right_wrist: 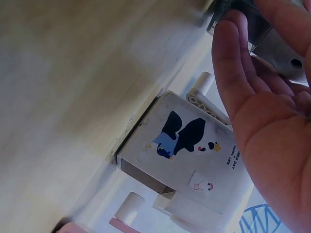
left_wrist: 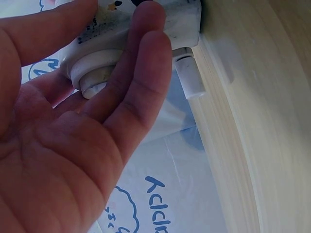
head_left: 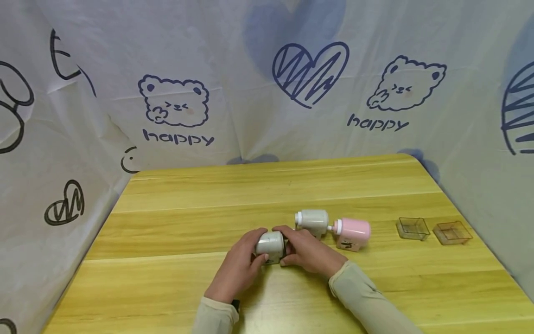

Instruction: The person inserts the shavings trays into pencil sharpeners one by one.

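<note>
Near the middle of the table, a whitish-grey pencil sharpener [head_left: 270, 245] lies between both hands. My left hand [head_left: 238, 265] grips its left end, fingers on the far side and thumb on the near side. In the left wrist view the sharpener's round collar [left_wrist: 95, 68] and a white crank handle [left_wrist: 190, 77] show past the fingers. My right hand [head_left: 310, 251] pinches a dark see-through drawer [right_wrist: 238, 12] at the sharpener's right end. How far the drawer sits inside is hidden. Beside that hand stands a second whitish sharpener [right_wrist: 180, 141] with an open slot.
A pink pencil sharpener [head_left: 353, 232] stands right of the second whitish one. Farther right on the wooden table [head_left: 167, 287] are a greyish see-through drawer [head_left: 413, 228] and an orange-tinted one [head_left: 452, 233]. A printed cloth [head_left: 233, 93] hangs behind the table.
</note>
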A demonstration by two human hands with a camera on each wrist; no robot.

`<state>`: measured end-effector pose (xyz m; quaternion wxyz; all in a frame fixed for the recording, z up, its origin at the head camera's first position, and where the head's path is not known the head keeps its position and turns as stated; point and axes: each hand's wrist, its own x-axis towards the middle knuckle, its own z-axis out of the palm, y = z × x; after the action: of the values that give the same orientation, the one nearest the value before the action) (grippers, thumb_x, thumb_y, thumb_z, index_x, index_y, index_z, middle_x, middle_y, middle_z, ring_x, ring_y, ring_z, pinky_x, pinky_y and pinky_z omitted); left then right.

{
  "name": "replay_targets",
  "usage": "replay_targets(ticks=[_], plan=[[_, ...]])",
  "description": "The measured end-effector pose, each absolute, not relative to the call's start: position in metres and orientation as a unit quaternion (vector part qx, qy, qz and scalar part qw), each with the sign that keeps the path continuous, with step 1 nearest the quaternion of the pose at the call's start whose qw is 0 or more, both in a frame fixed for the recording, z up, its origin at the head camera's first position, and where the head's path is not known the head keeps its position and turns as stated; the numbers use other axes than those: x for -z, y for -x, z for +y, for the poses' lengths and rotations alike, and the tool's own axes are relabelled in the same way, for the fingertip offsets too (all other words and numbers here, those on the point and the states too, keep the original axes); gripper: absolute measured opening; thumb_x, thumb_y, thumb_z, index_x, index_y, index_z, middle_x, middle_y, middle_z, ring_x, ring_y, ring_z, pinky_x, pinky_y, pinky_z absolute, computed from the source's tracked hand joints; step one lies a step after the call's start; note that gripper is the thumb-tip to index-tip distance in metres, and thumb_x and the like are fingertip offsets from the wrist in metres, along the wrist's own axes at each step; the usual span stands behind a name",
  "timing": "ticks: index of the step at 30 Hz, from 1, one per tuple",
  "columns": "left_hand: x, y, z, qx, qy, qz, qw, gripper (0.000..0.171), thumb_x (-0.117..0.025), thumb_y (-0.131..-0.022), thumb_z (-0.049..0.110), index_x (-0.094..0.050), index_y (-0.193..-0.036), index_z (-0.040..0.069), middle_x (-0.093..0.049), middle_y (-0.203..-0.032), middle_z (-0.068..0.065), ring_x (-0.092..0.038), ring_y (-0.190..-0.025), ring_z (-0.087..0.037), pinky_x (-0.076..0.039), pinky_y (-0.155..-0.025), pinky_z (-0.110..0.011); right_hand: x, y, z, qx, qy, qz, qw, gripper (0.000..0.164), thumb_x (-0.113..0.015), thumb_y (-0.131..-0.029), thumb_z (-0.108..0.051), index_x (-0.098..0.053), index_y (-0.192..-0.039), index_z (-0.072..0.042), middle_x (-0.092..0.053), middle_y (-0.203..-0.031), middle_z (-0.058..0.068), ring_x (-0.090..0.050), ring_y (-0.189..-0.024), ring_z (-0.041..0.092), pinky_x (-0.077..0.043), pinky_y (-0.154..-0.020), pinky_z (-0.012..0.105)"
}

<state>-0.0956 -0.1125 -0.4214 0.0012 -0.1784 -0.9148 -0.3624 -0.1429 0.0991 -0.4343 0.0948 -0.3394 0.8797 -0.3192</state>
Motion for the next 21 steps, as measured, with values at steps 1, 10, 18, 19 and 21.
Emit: replay_targets(ticks=[1,10,18,19,21], plan=[[0.4213,0.0955,-0.1124,0.362,0.179,-0.915,0.002,0.05,-0.062,-0.092,0.013,-0.044,-0.138,0.009,-0.051,-0.134,-0.009,-0.055,-0.103,-0.019,-0.049,-0.077,-0.033,0.4345,0.143,0.0992,0.319,0.339,0.88,0.095,0.069,-0.075,-0.082,-0.022,-0.04,-0.141,-0.009,-0.057,-0.085,-0.001,-0.052,-0.073,0.009,-0.046,-0.067,0.027],[0.4207,0.0952,-0.1122,0.363,0.182,-0.914,0.004,0.05,-0.063,-0.091,0.013,-0.045,-0.138,0.008,-0.051,-0.134,-0.01,-0.055,-0.105,-0.019,-0.049,-0.078,-0.034,0.4341,0.1425,0.0989,0.321,0.334,0.881,0.097,0.07,-0.075,-0.081,-0.023,-0.04,-0.141,-0.01,-0.057,-0.085,-0.001,-0.052,-0.073,0.009,-0.046,-0.067,0.027],[0.4208,0.0954,-0.1123,0.362,0.183,-0.914,0.003,0.05,-0.062,-0.092,0.013,-0.045,-0.138,0.008,-0.051,-0.134,-0.009,-0.055,-0.106,-0.02,-0.049,-0.079,-0.035,0.4331,0.1436,0.0991,0.324,0.334,0.88,0.097,0.074,-0.077,-0.08,-0.024,-0.04,-0.142,-0.009,-0.058,-0.083,-0.001,-0.052,-0.072,0.008,-0.046,-0.067,0.027],[0.4209,0.0954,-0.1123,0.362,0.183,-0.914,0.003,0.049,-0.062,-0.092,0.013,-0.045,-0.138,0.008,-0.051,-0.134,-0.009,-0.055,-0.106,-0.02,-0.049,-0.079,-0.035,0.4331,0.1439,0.0992,0.324,0.334,0.88,0.097,0.074,-0.077,-0.08,-0.023,-0.04,-0.142,-0.009,-0.058,-0.083,-0.001,-0.052,-0.072,0.008,-0.046,-0.067,0.027],[0.4214,0.0954,-0.1123,0.362,0.183,-0.914,0.003,0.049,-0.062,-0.092,0.013,-0.045,-0.138,0.008,-0.051,-0.134,-0.009,-0.055,-0.106,-0.02,-0.049,-0.079,-0.035,0.4331,0.1438,0.0989,0.325,0.334,0.879,0.098,0.075,-0.077,-0.079,-0.024,-0.04,-0.142,-0.009,-0.058,-0.082,-0.001,-0.052,-0.071,0.008,-0.046,-0.067,0.027]])
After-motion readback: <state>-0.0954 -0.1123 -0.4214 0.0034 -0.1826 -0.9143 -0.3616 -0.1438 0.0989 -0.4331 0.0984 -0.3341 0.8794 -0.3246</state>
